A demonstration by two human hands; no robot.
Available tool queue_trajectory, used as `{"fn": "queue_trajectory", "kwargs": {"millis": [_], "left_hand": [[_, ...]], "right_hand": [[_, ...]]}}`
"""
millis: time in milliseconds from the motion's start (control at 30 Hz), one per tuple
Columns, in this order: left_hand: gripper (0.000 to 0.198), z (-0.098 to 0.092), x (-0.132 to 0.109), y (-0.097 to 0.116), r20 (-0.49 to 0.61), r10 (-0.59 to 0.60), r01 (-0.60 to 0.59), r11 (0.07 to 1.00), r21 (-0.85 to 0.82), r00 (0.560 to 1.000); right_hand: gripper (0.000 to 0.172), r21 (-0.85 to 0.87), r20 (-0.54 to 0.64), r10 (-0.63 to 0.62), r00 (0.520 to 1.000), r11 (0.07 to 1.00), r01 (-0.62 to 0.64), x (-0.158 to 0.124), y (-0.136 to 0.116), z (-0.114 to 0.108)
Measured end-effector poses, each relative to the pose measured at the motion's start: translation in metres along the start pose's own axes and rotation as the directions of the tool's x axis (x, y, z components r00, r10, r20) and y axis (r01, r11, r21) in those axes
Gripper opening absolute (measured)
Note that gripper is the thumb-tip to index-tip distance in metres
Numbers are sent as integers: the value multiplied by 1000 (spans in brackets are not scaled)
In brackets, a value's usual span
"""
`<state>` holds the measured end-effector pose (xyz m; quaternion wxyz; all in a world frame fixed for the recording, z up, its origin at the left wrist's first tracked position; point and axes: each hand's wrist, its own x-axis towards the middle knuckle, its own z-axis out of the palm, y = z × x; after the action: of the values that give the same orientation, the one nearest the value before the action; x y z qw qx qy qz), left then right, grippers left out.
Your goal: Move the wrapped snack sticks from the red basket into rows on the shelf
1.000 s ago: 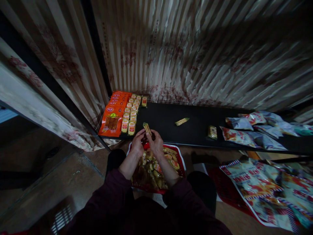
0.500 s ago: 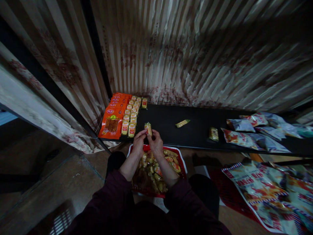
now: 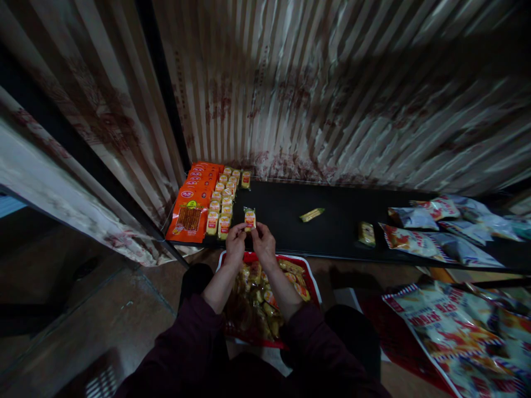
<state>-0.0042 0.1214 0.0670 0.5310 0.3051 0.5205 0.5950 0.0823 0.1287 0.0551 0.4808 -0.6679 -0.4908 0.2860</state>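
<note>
A: I'm on the head view. What have my hands got?

B: Both grasping one thing. My left hand (image 3: pixel 235 243) pinches the biscuit packet (image 3: pixel 250 218) at its near left, my right hand (image 3: pixel 264 244) at its near right. Fingertips almost meet.

A: Where's it lie?

B: Just past the fingertips, on the far side, over the near edge of the black shelf (image 3: pixel 274 210). Long axis runs near to far, printed face up at me. Can't tell if it rests on the shelf or sits just above.

A: Key relation?

B: I'd say biscuit packet vs packet rows (image 3: pixel 226 210). Rows are just left, running near to far too; it's about level with their near end. A lone packet (image 3: pixel 246 179) sits at the far edge, right of the rows, roughly in line with the held one.

A: Nearer hand on that side?

B: Left. Also the main obstruction, as I judge it: knuckles just beside the nearest row packet, so room there looks tight.

A: Rest?

B: Overlapping orange bags (image 3: pixel 189 213) left of the rows. To the right, a slanted slim packet (image 3: pixel 312 215), then a stubby packet (image 3: pixel 366 234), then snack bags (image 3: pixel 417 242). Nearer me, a red basket (image 3: pixel 313 277) of packets. Curtain (image 3: pixel 290 110) behind the shelf. None of those block, I think.
</note>
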Motion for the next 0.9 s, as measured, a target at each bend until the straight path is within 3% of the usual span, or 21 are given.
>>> {"fn": "queue_trajectory", "kwargs": {"millis": [467, 900], "left_hand": [[29, 12, 21, -2, -26, 55, -54, 996, 64, 998], [32, 22, 44, -9, -44, 161, -144, 953, 268, 986]], "right_hand": [[32, 36, 21, -7, 1000, 999, 6, 24, 4, 8], [32, -20, 19, -51, 998, 998, 52, 53, -4, 11]]}}
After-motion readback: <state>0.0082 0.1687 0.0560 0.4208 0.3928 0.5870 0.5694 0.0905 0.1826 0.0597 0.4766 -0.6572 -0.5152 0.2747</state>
